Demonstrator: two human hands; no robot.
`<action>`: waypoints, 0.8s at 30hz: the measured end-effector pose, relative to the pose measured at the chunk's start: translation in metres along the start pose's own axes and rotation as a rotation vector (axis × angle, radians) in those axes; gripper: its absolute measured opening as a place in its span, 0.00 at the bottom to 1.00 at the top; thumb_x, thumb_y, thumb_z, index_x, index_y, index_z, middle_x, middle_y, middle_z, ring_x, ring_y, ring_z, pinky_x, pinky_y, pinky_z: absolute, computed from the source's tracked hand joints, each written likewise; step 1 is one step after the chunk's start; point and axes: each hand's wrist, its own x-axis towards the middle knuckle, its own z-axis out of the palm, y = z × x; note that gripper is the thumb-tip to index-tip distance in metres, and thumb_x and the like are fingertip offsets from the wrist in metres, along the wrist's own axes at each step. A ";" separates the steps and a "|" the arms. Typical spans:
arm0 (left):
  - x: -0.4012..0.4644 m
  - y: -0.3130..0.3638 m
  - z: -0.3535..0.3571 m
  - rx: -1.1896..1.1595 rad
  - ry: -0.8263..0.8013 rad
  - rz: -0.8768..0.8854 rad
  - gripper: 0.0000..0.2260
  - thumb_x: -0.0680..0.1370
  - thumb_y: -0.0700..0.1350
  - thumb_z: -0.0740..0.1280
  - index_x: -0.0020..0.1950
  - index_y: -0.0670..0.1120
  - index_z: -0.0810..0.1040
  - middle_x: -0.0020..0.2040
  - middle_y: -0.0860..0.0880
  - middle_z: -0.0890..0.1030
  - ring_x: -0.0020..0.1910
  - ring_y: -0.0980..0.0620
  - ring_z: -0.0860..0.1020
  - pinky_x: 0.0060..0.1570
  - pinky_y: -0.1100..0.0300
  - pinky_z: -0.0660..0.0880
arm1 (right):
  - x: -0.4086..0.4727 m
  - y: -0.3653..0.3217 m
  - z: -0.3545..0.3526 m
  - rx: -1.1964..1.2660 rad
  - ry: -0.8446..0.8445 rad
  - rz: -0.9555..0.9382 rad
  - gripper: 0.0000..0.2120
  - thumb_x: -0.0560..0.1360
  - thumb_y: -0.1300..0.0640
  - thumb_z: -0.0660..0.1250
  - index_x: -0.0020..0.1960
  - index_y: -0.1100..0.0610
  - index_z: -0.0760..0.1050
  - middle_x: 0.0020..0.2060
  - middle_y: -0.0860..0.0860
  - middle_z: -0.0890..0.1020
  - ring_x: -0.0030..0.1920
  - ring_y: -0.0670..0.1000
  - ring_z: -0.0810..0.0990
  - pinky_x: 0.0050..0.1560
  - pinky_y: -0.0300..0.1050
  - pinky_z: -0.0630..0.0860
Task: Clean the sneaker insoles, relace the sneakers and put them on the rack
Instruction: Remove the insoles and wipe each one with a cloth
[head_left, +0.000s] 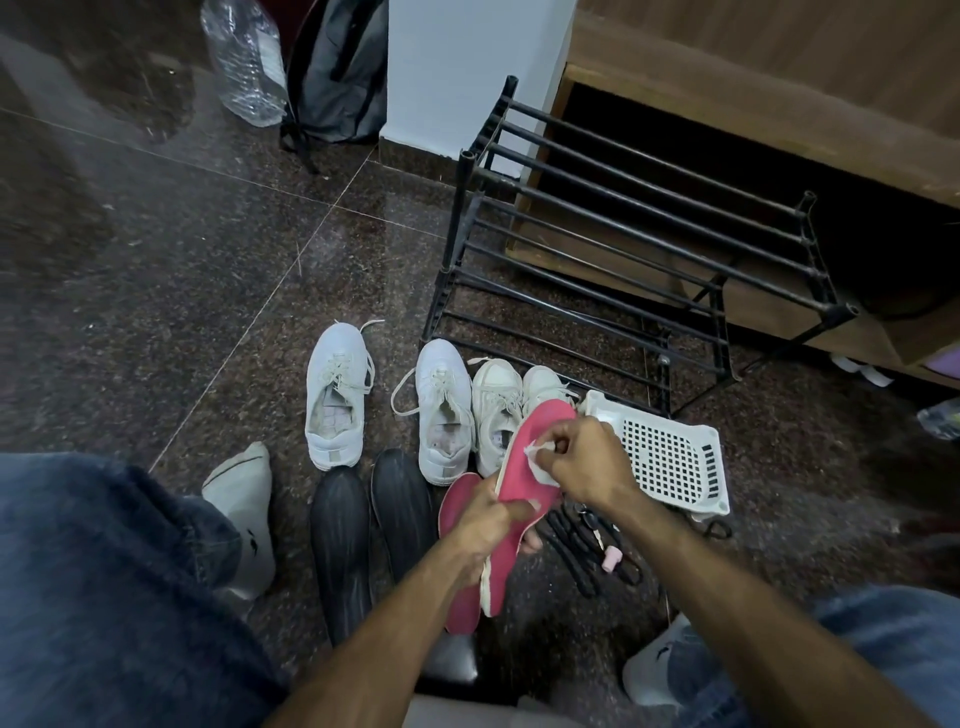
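- The left hand (485, 525) is gripping a pink foam insole (524, 467) at its middle.
- The right hand (582, 457) is pinching a small white wipe (540, 470) against it.

The insole (524, 457) in the hands is pink with a pale edge; a second pink insole (460, 603) lies under it. Two black insoles (343, 551) lie beside them. The sneakers (335, 395) are white, the rack (623, 249) black, the basket (670, 457) white with square holes, the floor (182, 270) dark speckled brown, the jeans (104, 597) blue.
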 end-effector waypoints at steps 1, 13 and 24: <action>-0.001 0.000 0.001 0.014 -0.019 -0.004 0.10 0.77 0.32 0.64 0.57 0.40 0.75 0.28 0.49 0.80 0.23 0.53 0.75 0.28 0.60 0.76 | 0.004 0.001 -0.002 -0.034 0.060 0.009 0.01 0.72 0.55 0.72 0.43 0.50 0.83 0.35 0.43 0.81 0.36 0.47 0.80 0.35 0.38 0.73; -0.001 0.000 0.001 0.010 -0.056 0.031 0.19 0.77 0.31 0.64 0.66 0.44 0.70 0.41 0.46 0.85 0.22 0.53 0.74 0.26 0.61 0.75 | 0.009 -0.008 -0.012 -0.225 0.015 -0.126 0.08 0.74 0.57 0.69 0.52 0.51 0.82 0.45 0.48 0.84 0.42 0.49 0.79 0.43 0.42 0.75; 0.001 -0.006 -0.004 0.021 -0.045 0.012 0.19 0.76 0.32 0.65 0.66 0.43 0.71 0.42 0.46 0.85 0.23 0.52 0.74 0.26 0.60 0.74 | 0.010 0.000 -0.009 -0.385 0.004 -0.250 0.09 0.76 0.55 0.65 0.55 0.50 0.80 0.50 0.50 0.84 0.47 0.52 0.81 0.50 0.45 0.77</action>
